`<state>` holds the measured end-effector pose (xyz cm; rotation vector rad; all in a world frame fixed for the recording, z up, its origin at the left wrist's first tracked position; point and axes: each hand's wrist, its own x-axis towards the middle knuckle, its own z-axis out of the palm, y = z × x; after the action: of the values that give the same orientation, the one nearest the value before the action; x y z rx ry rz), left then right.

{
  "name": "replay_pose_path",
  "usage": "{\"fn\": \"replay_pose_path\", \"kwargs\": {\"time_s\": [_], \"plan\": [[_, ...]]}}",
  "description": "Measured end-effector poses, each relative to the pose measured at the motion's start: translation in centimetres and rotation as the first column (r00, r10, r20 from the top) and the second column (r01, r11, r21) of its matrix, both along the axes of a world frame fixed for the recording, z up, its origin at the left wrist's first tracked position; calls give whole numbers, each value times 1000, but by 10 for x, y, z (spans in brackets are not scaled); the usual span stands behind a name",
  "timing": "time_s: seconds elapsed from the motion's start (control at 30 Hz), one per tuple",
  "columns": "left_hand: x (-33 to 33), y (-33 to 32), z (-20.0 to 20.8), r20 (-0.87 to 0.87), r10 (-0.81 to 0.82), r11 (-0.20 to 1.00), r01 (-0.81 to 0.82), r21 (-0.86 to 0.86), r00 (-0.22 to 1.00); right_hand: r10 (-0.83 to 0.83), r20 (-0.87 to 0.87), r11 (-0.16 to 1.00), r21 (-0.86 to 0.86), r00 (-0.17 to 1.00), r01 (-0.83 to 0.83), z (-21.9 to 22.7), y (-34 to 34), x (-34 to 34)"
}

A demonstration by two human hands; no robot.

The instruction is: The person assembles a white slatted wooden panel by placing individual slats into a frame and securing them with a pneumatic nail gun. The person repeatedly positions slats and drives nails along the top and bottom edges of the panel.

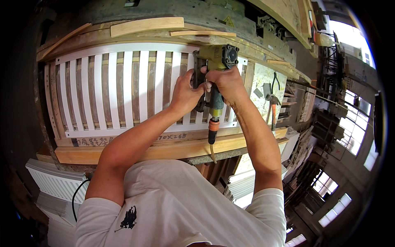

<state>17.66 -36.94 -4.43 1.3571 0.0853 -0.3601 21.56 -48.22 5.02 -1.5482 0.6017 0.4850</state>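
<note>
An olive-green air nail gun [217, 54] with a dark magazine lies over the right end of a white slatted frame [142, 88]. My right hand [228, 84] is closed around the gun just below its black-capped head. Against the magazine, my left hand [187, 92] has its fingers bent and its thumb close to my right fingertips. A thin shiny strip shows between the two hands, too small to name. From the handle's lower end, an orange and black coupling [213, 127] leads to a thin air hose [212, 152].
The frame sits in a wooden jig [173, 144] on the bench. Curved wood offcuts [147, 26] lie along its far side. To the right are a claw hammer [273, 108] and pliers [275, 81] on a pale board. White slatted panels [57, 177] are stacked at lower left.
</note>
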Motion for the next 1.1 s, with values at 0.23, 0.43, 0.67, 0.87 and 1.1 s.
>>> {"fn": "replay_pose_path", "kwargs": {"time_s": [0.23, 0.43, 0.67, 0.87, 1.1], "plan": [[0, 7, -4, -11, -19, 997, 20, 68, 1000, 11, -17, 1000, -2, 1000, -11, 4, 8, 1], [-3, 25, -1, -48, 7, 994, -2, 108, 999, 46, 9, 998, 37, 999, -46, 2, 26, 1], [-5, 25, -10, 130, 69, 983, -90, 163, 989, -42, -111, 999, 12, 993, 43, 21, 24, 9], [2, 39, 7, 26, 50, 998, -51, 25, 998, 42, -30, 998, -35, 999, -43, 12, 37, 6], [0, 38, -5, 16, 68, 997, -69, 36, 998, 47, -24, 996, -79, 999, -49, 8, 44, 5]]}}
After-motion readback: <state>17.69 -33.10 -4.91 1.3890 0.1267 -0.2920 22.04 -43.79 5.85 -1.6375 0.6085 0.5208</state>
